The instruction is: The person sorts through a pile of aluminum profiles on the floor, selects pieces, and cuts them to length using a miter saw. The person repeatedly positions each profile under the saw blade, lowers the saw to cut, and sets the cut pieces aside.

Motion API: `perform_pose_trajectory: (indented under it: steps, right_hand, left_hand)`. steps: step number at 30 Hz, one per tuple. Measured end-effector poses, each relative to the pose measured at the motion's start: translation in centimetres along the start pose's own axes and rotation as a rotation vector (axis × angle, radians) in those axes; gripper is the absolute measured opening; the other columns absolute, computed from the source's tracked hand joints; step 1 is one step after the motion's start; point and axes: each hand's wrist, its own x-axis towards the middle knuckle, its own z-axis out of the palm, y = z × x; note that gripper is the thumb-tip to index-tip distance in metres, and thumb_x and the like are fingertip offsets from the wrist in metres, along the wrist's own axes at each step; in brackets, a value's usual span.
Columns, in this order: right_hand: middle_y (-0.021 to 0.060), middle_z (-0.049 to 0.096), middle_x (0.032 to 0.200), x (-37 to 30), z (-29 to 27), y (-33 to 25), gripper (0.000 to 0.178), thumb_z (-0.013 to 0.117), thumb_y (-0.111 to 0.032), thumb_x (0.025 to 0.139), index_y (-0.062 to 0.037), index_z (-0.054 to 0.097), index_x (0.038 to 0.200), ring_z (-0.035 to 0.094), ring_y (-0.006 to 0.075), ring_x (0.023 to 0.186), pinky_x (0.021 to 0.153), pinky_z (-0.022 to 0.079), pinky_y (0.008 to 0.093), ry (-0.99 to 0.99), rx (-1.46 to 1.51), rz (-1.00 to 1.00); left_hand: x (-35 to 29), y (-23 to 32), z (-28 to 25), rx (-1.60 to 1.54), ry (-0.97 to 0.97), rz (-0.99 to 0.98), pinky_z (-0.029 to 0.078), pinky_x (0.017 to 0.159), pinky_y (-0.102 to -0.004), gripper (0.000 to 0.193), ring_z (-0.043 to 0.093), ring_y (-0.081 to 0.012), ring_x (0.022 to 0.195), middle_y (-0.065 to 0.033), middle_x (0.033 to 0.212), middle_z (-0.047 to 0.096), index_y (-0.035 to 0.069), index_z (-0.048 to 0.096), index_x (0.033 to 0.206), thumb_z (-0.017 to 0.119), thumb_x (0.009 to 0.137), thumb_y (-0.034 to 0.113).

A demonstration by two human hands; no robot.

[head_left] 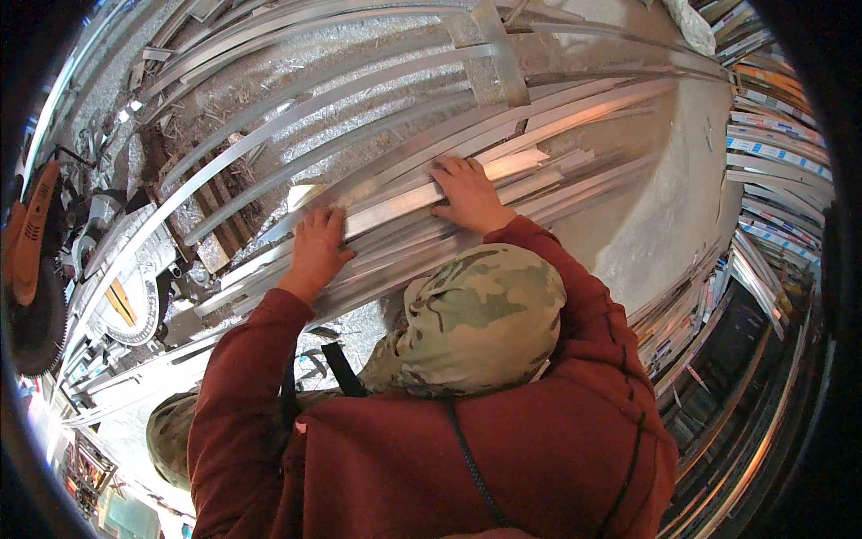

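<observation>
A long silver metal profile [392,208] lies across a bundle of similar strips in front of me. My left hand [314,247] is closed over its left part, fingers on the far side and thumb on the near side. Farther along to the right, my right hand [469,198] grips the same profile, with its thumb on the near edge. Both palms face down, and the undersides of the fingers are hidden. More metal strips [539,193] lie loosely side by side beneath and beyond my right hand.
At the left stands a mitre saw with an orange handle [34,232], a toothed blade [40,328] and a round scale plate [135,301]. A metal crosspiece [498,56] spans the far strips. Racks of stacked profiles [779,171] line the right. My camouflage-covered knee [485,314] is close below my hands.
</observation>
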Motion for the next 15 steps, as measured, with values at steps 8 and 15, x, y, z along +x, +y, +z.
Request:
perform_pose_trajectory:
  steps: [8, 15]
  right_hand:
    - [0.0123, 0.062, 0.102, -0.8, -0.8, -0.7, 0.044, 0.082, -0.038, 0.07, -0.0111, 0.068, 0.102, 0.056, 0.0326, 0.105, 0.094, 0.041, 0.0463, -0.239, -0.014, 0.018]
    - [0.0133, 0.069, 0.092, 2.3, -3.2, -1.1, 0.034, 0.082, -0.033, 0.068, -0.0083, 0.07, 0.089, 0.067, 0.0354, 0.092, 0.079, 0.051, 0.0462, -0.56, 0.073, 0.026]
  left_hand:
    - [-1.6, 0.0, 2.9, 0.008, -0.076, 0.101, 0.053, 0.087, -0.049, 0.04, 0.059, -0.0395, 0.111, -0.0183, 0.118, 0.06, 0.005, 0.06, 0.104, 0.077, 0.068, 0.008]
    - [-0.9, 0.1, 0.2, -0.083, -0.213, 0.057, 0.053, 0.077, -0.0521, 0.022, 0.066, -0.043, 0.088, -0.0207, 0.091, 0.068, 0.005, 0.06, 0.088, 0.07, 0.07, 0.012]
